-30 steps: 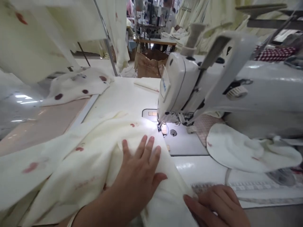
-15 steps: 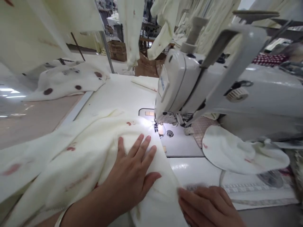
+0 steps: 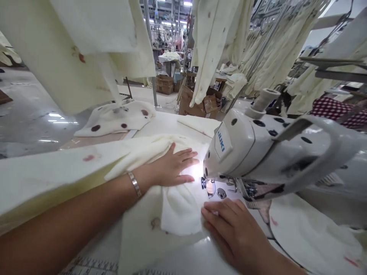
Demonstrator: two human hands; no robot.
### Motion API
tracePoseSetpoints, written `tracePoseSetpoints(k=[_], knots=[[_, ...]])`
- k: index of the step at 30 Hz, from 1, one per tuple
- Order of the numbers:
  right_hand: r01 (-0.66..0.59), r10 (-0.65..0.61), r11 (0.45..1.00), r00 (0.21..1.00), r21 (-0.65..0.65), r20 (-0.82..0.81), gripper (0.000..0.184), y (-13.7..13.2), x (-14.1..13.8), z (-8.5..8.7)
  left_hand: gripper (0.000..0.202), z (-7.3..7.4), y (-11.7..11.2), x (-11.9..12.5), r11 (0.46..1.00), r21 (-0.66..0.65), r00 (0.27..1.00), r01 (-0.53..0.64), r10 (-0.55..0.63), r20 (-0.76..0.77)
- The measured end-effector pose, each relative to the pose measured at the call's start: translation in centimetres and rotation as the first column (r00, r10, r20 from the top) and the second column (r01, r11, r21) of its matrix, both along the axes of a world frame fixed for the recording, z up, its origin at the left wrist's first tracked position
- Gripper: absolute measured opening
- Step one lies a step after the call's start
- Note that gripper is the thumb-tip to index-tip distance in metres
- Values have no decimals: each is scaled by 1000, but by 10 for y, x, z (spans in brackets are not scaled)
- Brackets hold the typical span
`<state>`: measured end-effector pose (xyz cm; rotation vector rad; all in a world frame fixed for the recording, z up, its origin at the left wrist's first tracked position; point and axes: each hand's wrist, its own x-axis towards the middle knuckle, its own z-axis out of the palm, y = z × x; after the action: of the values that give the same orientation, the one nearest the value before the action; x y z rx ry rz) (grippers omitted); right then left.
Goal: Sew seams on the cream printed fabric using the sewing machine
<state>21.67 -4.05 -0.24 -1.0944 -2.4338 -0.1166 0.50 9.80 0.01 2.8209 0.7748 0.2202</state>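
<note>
Pale cream fabric (image 3: 183, 214) with small reddish prints lies over the sewing table, its edge running to the lit needle area of the white sewing machine (image 3: 237, 141). My left hand (image 3: 174, 168) rests flat on the fabric left of the presser foot (image 3: 203, 183), fingers spread and a silver bracelet on the wrist. In front of the foot, my right hand (image 3: 235, 229) has its fingers closed together at the fabric's right edge, pinching it; the thumb is mostly hidden. Folds of fabric bunch between and below the hands.
A cream piece (image 3: 312, 229) lies right of the needle plate, under the machine arm. Spotted fabric (image 3: 117, 118) sits at the table's far left. Cream garments (image 3: 212, 46) hang ahead, with cardboard boxes (image 3: 189, 101) on the floor behind. A ruler strip (image 3: 91, 265) runs along the front.
The view has tilted upward. My left hand has slid forward, level with the presser foot, and the fabric has bunched and shifted. My right hand has come closer to the needle along the edge.
</note>
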Motion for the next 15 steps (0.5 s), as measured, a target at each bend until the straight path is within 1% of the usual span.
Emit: tracePoseSetpoints(k=[4, 7, 9, 10, 11, 12, 13, 15], knots=[[30, -32, 999, 998, 40, 45, 20, 19, -3, -6, 54, 3, 29, 2, 999, 33, 999, 2, 0, -46], [89, -94, 994, 991, 57, 96, 24, 25, -6, -13, 51, 6, 54, 4, 998, 59, 995, -18, 24, -100], [120, -126, 990, 988, 73, 93, 27, 26, -7, -14, 50, 8, 61, 6, 996, 68, 989, -52, 61, -136], [117, -122, 991, 989, 67, 83, 26, 25, -7, -12, 49, 8, 58, 6, 994, 75, 985, -81, 91, -146], [101, -104, 994, 992, 46, 69, 24, 24, -6, -9, 49, 8, 50, 7, 989, 83, 980, -118, 130, -150], [69, -69, 998, 996, 9, 47, 20, 20, -4, -4, 50, 7, 35, 8, 981, 92, 972, -168, 181, -152], [35, -35, 999, 999, -39, 13, 17, 15, -2, 2, 52, 5, 14, 8, 967, 104, 958, -231, 245, -151], [11, -21, 989, 997, -148, -70, 13, -1, 4, 14, 57, 3, -39, 7, 927, 131, 918, -351, 369, -148]])
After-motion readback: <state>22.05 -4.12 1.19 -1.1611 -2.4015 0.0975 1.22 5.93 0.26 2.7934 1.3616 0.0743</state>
